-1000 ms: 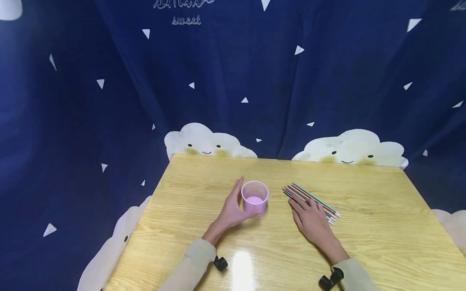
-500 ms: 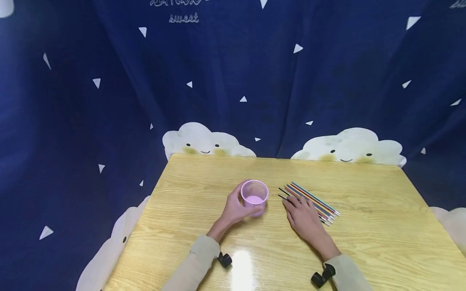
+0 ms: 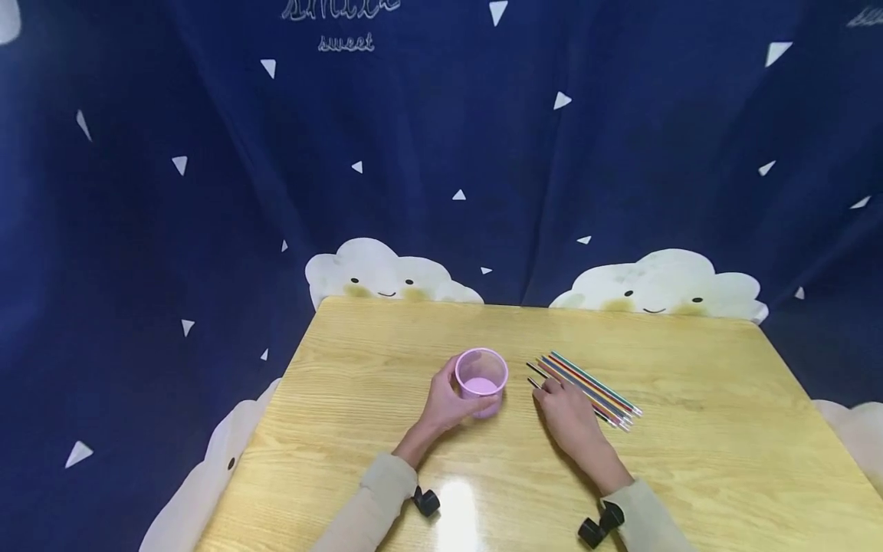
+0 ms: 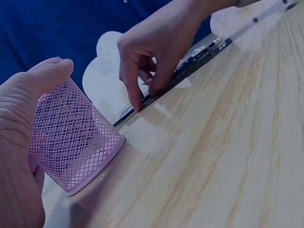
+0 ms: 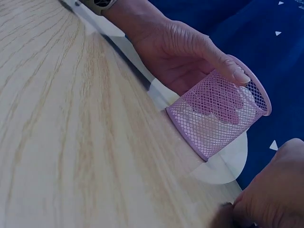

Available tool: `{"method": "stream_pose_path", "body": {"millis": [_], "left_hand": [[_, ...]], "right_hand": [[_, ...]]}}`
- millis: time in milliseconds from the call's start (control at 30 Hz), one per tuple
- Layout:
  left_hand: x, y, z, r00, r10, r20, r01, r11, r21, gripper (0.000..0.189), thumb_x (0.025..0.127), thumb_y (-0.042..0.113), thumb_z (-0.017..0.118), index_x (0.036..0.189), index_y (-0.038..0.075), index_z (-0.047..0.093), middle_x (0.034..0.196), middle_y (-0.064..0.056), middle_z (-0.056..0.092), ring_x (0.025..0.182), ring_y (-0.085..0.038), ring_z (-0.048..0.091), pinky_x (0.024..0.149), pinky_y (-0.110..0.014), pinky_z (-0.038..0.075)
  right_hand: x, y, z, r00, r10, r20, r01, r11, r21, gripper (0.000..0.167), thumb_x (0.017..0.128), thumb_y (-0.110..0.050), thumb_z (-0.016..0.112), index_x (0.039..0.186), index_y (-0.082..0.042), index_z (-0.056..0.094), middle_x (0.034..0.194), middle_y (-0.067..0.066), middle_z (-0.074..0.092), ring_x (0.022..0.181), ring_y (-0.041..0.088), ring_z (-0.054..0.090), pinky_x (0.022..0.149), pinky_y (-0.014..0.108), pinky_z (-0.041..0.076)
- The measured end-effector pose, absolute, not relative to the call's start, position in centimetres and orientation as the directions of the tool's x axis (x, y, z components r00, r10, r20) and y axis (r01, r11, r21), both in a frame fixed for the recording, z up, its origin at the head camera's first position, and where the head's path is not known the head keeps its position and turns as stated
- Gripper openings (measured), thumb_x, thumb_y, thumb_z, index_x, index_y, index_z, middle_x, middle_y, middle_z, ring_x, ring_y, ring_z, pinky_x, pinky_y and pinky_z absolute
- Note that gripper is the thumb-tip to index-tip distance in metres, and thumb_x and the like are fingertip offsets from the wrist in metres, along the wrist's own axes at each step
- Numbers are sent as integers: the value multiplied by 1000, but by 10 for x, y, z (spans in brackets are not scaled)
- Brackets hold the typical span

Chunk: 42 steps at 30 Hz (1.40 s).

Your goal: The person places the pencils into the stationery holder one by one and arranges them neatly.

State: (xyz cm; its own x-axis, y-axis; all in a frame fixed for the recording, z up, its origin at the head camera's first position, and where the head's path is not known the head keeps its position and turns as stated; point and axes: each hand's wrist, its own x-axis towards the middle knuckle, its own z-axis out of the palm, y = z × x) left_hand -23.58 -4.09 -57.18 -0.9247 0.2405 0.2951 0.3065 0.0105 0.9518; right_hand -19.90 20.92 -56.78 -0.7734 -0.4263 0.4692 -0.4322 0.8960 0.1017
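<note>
A pink mesh pen holder [image 3: 481, 386] stands upright on the wooden table, its inside bare of anything. My left hand [image 3: 444, 402] grips it from the left side, fingers behind and thumb across the front, as the right wrist view shows. To its right lies a slanting bundle of thin pencils [image 3: 595, 386] in several colours, with pale, shiny ends towards me. At the near side of this bundle my right hand [image 3: 571, 420] pinches a black pencil [image 4: 124, 115] between thumb and index finger. The pencil's tip pokes out past the fingertips, and the hand covers its middle.
The light wooden table [image 3: 717, 429] extends around both hands. Behind it hangs a dark blue curtain [image 3: 428, 123] with white triangles and smiling clouds, meeting the table's far edge. Black wrist cameras [image 3: 427, 502] are strapped at both sleeves.
My right hand has slid left over the bundle to its near edge, its fingers drawing together on a black pencil. Two black pencils now lie spread a little apart. My left hand has closed around the pen holder.
</note>
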Motion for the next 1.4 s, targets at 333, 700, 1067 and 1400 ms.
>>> {"method": "stream_pose_path", "body": {"millis": [333,700,1067,1400], "left_hand": [[-234,-38,-571,-930,234,284,295,13,955,83,68,11,98,141,3,60,133,-21,66,122,-42,62,103,-63,51],[-234,-38,-569,-926,247,286,304,36,952,81,67,10,98,139,6,62,132,-18,68,121,-40,63,105,-56,52],[-236,-44,-570,-922,270,278,298,36,954,80,68,12,98,140,11,62,134,-19,67,123,-40,63,106,-56,51],[-237,-48,-567,-921,275,275,293,26,956,82,68,11,98,141,9,61,134,-20,67,122,-42,63,107,-58,50]], "right_hand": [[-196,213,-569,-785,-402,471,-457,890,-3,13,76,-1,78,87,-6,74,89,12,68,72,33,63,58,43,53],[-199,218,-556,-807,-404,431,-529,819,-222,25,77,2,78,100,-6,78,98,6,69,81,17,64,64,33,54],[-202,216,-548,-719,-334,610,-656,616,-436,29,82,6,70,106,-10,76,108,3,71,84,11,63,65,24,52],[-204,214,-537,-686,-286,668,-689,550,-472,38,82,12,71,115,-6,76,111,7,72,84,13,65,63,26,53]]}}
